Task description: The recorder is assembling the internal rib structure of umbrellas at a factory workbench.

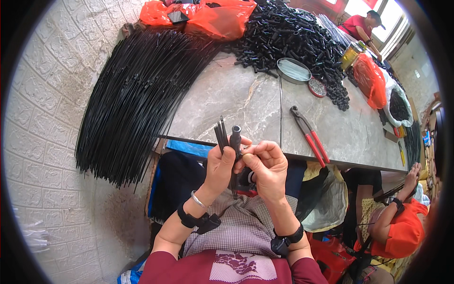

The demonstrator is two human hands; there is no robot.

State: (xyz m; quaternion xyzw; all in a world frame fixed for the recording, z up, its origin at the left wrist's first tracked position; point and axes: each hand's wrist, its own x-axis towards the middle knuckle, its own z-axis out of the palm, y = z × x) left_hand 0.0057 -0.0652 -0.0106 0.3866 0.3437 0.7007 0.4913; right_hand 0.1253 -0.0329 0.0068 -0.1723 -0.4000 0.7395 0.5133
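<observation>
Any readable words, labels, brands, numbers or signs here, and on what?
Maroon shirt: lettering by its pale print; too small and turned to read surely.
Black tube in the left hand: no marking readable.
Red-handled tool on the table: no marking readable.
Nothing else reads clearly.

Rods [137,104] lie to my left, tube pieces [288,38] heap up along the back of the worktop [227,102], pliers [303,125] rest front-right.

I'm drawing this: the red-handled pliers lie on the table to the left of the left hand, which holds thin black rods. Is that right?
No, the side is wrong: the head view shows the red-handled pliers on the table, to the right of the left hand, which holds thin black rods.
</observation>
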